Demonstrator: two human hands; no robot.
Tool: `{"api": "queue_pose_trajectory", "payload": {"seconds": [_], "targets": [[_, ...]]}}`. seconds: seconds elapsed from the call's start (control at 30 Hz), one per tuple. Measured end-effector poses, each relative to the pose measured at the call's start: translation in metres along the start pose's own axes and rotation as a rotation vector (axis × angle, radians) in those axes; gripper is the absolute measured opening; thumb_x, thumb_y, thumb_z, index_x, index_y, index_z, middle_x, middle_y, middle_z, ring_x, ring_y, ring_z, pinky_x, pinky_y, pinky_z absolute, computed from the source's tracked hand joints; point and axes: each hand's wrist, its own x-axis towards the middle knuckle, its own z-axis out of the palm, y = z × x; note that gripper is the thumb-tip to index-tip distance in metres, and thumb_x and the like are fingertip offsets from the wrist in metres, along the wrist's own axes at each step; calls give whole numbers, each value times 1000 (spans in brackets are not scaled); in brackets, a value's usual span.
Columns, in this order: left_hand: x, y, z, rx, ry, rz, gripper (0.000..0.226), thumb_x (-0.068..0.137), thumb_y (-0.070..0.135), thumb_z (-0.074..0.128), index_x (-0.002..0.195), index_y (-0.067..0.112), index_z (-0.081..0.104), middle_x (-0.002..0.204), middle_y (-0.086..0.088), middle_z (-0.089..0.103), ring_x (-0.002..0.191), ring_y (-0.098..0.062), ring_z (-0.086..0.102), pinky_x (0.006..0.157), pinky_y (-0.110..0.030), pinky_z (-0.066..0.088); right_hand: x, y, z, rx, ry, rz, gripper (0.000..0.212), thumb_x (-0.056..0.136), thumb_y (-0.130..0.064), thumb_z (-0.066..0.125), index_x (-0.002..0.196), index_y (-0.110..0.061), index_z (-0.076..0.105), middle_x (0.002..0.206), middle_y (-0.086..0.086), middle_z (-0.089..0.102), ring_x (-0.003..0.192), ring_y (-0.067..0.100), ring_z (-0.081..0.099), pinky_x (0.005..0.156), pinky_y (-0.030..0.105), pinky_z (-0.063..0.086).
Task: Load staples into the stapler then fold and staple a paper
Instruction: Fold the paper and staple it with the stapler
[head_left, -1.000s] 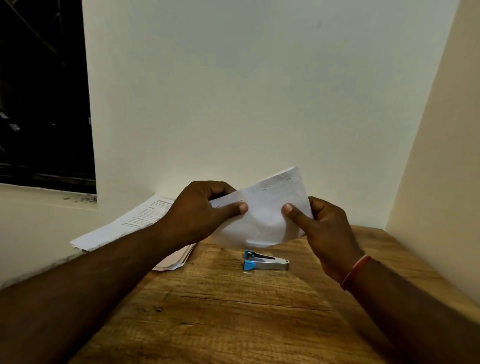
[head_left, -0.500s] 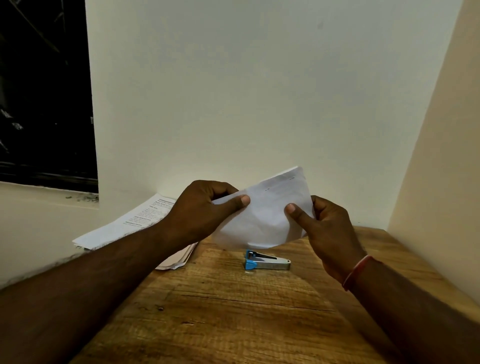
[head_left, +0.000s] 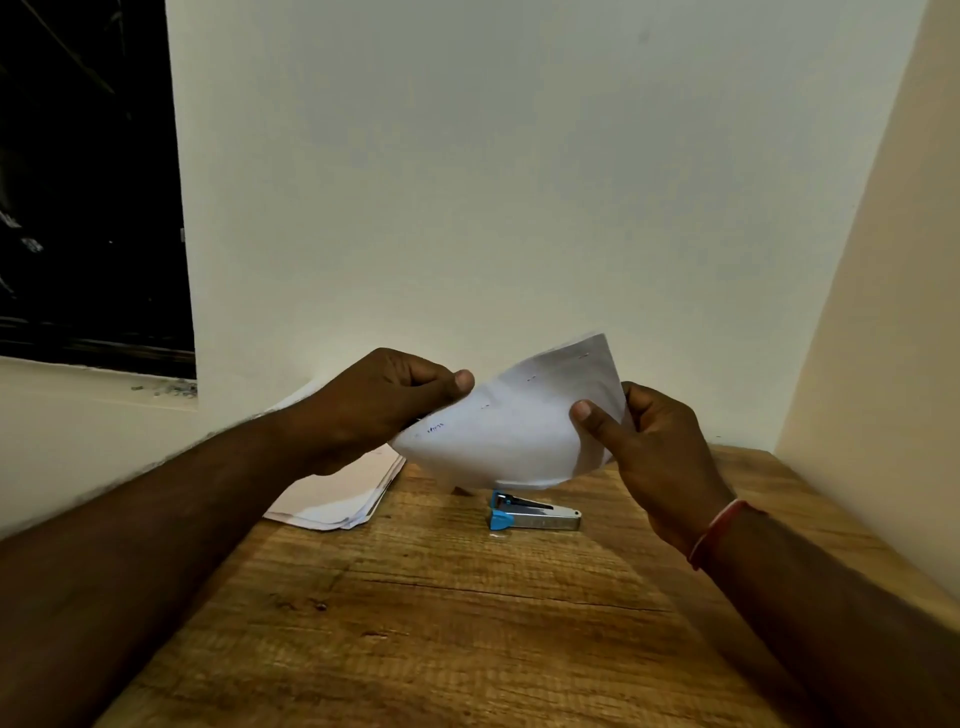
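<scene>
Both hands pinch folded paper (head_left: 511, 431) aloft: left hand (head_left: 387, 402) at upper-left edge, right hand (head_left: 641, 441) thumb over right side, likely inspecting staples. Stapler (head_left: 532, 514) lies below on wooden table (head_left: 415, 623), handy.

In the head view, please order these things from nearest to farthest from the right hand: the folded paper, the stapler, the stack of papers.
1. Folded paper: held in the right hand, between both hands.
2. Stapler: on the table, below the paper, left of that hand.
3. Stack of papers: far left, at the table's edge.
</scene>
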Motion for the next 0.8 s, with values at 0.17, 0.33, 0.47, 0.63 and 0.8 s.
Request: {"api": "queue_pose_trajectory", "payload": {"seconds": [0.17, 0.33, 0.47, 0.63, 0.8], "targets": [[-1, 0, -1, -23, -81, 21, 70, 104, 48, 71, 89, -19, 57, 73, -20, 35, 67, -31, 30, 65, -25, 32, 0, -1, -2, 54, -1, -15, 10, 98, -31, 82, 107, -26, 82, 107, -2, 85, 107, 26, 79, 95, 52, 66], [-4, 6, 5, -52, -144, -36, 60, 103, 37, 68, 72, -8, 46, 64, 0, 24, 55, -12, 24, 53, -15, 33, 0, -1, -1, 70, -14, -24, 10, 98, -29, 81, 108, -27, 82, 110, -1, 85, 108, 25, 79, 99, 57, 64], [-5, 5, 7, -104, -183, -63, 53, 101, 39, 70, 66, 8, 45, 69, -2, 22, 57, -13, 25, 53, -16, 34, -1, 0, -1, 91, -24, -29, 8, 99, -28, 80, 107, -27, 83, 111, 4, 85, 110, 29, 78, 102, 61, 62], [0, -9, 1, -190, -264, -91, 71, 97, 52, 86, 116, -15, 72, 105, -28, 59, 98, -36, 48, 93, -48, 41, -2, -1, 0, 105, -29, -31, 11, 100, -26, 79, 110, -26, 82, 113, 5, 85, 112, 31, 78, 104, 63, 61], [-2, -1, 7, -62, -162, -17, 23, 105, 19, 74, 90, 7, 87, 73, -10, 69, 63, -6, 59, 63, -17, 49, -3, 0, 0, 103, -22, -30, 9, 99, -26, 79, 107, -25, 82, 111, 6, 84, 112, 33, 77, 103, 63, 61]]}}
